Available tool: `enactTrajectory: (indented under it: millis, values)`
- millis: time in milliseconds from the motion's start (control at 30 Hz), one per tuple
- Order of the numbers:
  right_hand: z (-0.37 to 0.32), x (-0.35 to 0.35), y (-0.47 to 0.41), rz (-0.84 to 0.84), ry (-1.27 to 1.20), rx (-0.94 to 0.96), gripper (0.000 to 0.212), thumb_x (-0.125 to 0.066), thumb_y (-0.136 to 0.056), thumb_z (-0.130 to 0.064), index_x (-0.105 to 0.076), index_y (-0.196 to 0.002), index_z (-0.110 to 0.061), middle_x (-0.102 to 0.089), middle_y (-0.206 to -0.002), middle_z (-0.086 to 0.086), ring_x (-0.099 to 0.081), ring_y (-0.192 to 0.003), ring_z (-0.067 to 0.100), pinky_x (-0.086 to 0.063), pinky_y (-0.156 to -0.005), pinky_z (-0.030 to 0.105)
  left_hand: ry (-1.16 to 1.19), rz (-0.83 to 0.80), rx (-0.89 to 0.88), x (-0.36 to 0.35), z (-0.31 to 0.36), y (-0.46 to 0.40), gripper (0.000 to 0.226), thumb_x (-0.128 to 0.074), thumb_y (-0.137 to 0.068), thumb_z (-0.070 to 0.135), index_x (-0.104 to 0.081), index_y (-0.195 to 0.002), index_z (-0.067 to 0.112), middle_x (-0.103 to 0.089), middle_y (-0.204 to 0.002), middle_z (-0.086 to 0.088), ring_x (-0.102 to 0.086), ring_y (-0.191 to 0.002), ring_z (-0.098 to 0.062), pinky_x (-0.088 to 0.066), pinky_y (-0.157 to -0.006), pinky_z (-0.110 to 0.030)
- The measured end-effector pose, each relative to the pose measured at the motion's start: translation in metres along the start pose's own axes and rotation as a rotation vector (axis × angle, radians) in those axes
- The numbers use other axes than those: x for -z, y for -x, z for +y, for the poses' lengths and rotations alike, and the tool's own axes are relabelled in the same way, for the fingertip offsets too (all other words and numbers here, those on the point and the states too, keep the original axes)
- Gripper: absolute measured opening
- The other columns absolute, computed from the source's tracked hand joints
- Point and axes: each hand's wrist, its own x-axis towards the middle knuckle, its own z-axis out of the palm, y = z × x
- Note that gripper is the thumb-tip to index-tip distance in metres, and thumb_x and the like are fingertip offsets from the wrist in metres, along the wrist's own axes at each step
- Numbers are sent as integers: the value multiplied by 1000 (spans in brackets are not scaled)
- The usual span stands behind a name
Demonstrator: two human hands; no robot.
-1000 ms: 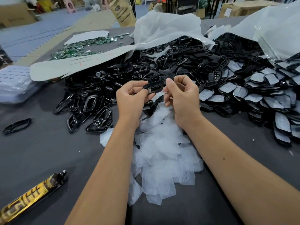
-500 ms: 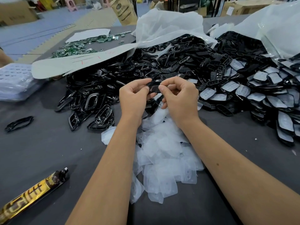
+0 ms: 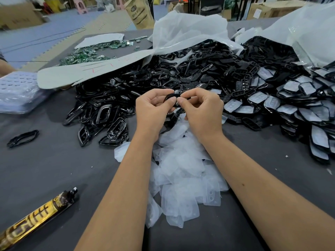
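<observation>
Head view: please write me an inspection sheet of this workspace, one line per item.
Surface: dark grey cloth-covered table.
Job's things: small black plastic part between both hands; heap of black plastic frames behind; pile of translucent white film pieces under the wrists.
Clutter: gold-and-black tube, lone black frame, green circuit boards, white plastic bags.
Hands: left hand and right hand both pinch the part.
Cables: nothing seen.
Surroundings: brown cardboard boxes, blue foam floor mats.

Your left hand (image 3: 152,110) and right hand (image 3: 204,111) meet ahead, forearms converging, curled fingers and thumbs pinching a small black part (image 3: 169,96) between them.
</observation>
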Motion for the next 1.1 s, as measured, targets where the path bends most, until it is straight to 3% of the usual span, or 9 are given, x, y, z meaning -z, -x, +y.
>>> enactTrajectory:
  millis: [100,267,533,767,833,900,1000,1100]
  values:
    - [0,0,0,27,18,-25,15,-83,-85,-19,-70,-83,-13,-70,-66,3,-68,-58,24,-59,-67,43,-7,-23,-3,1,1,1,25,-75,-87,-6,-76,-91,18,-78,-77,0,-68,-59,-7,-59,-59,-24]
    - [-2,0,0,32,36,-34,19,-85,-84,-20,-69,-84,-9,-70,-68,0,-68,-61,19,-60,-66,42,-12,-16,19,2,2,1,26,-76,-87,-5,-77,-90,21,-77,-76,0,-68,-59,-9,-58,-58,-24]
    - [-2,0,0,45,119,18,21,-87,-81,-22,-68,-81,-13,-66,-65,-7,-62,-61,8,-44,-61,12,-39,-29,29,3,-3,-2,27,-75,-87,-3,-78,-89,24,-77,-75,1,-67,-60,-9,-56,-57,-24]
    - [2,1,-1,41,75,-114,32,-90,-78,-32,-63,-84,-17,-65,-69,-7,-61,-63,6,-51,-65,24,-6,-36,26,5,-3,-2,29,-74,-88,-5,-77,-87,23,-77,-77,-1,-66,-59,-8,-57,-58,-25]
    - [2,3,-2,-3,21,-170,33,-90,-79,-34,-64,-91,-17,-69,-74,-3,-67,-66,13,-56,-66,30,37,-35,40,5,-1,-2,29,-72,-88,-8,-77,-88,21,-77,-76,-1,-65,-57,-7,-57,-57,-25]
    - [2,4,-3,-87,-81,-191,23,-87,-83,-27,-69,-90,-15,-73,-74,3,-71,-61,18,-56,-59,30,55,-33,36,5,-1,-2,28,-71,-88,-10,-76,-89,17,-76,-74,0,-65,-56,-7,-57,-57,-24]
    - [4,7,-6,-176,-215,-202,8,-81,-88,-11,-73,-86,-11,-71,-63,1,-67,-52,11,-49,-50,20,45,-26,16,6,0,-2,27,-72,-87,-11,-76,-88,17,-76,-74,-1,-68,-59,-9,-57,-59,-24]
    - [5,9,-7,-201,-177,-218,8,-79,-89,-7,-72,-85,-10,-71,-61,1,-66,-48,12,-48,-46,21,-10,-19,7,5,-1,-1,26,-73,-86,-8,-75,-86,18,-74,-71,2,-66,-58,-8,-55,-58,-21]
